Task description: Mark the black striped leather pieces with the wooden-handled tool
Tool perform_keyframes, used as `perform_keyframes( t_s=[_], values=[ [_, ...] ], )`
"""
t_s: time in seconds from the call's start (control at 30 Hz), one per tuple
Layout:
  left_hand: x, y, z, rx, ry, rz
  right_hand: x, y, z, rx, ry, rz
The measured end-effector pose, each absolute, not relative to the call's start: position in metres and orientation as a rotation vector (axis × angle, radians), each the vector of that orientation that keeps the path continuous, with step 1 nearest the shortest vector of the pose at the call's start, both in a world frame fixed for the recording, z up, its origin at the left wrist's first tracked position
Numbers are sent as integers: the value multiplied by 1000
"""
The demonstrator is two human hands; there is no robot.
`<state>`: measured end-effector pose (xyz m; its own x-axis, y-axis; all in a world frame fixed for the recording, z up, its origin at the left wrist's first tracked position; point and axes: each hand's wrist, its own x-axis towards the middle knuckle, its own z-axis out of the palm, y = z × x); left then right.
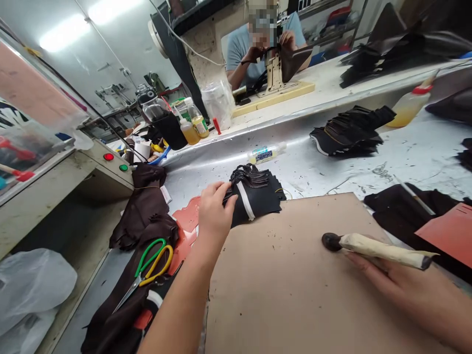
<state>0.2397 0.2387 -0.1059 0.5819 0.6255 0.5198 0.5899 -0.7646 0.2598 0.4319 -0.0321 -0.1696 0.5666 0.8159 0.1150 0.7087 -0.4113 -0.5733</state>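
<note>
My left hand (216, 209) reaches to the left edge of a stack of black leather pieces (261, 199) with a white strip across it. Its thumb and fingers close around that edge, though the fingertips are partly hidden. My right hand (387, 282) grips a hammer (383, 250) with a pale wrapped handle and a dark rounded head. The hammer lies low over the brown work board (276, 295). Left of my left forearm, scissors (149, 268) with green and yellow handles rest on dark fabric pieces (145, 211).
Behind the board are a glue tube (266, 154), another black stack (350, 130) and a red-capped bottle (410, 105). Orange sheets (450, 233) lie at right. A co-worker (243, 54) sits behind a sewing machine (206, 39). A plastic bag (35, 290) is at lower left.
</note>
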Motion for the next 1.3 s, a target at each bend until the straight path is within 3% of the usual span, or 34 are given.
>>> perform_keyframes(
  t_s=[0.3, 0.67, 0.8, 0.93, 1.07, 1.2, 1.3],
  values=[
    [269, 258, -142, 2804, 1008, 1029, 434, -31, -186, -2238, -1274, 286],
    [262, 236, -128, 2764, 977, 1236, 427, -28, -162, -2210, -1227, 376],
    [263, 235, -123, 2705, 1053, 1143, 426, -28, -158, -2240, -1244, 326],
    [256, 211, -84, 2573, 1041, 1032, 427, -29, -163, -2203, -1232, 347],
    [245, 165, -59, 1904, 893, 416, 433, -26, -163, -2169, -1236, 413],
    [244, 121, -106, 1647, 923, -33, 438, -26, -145, -2147, -1205, 343],
    [246, 99, -151, 2036, 920, 203, 431, -30, -123, -2041, -1275, 355]
  ],
)
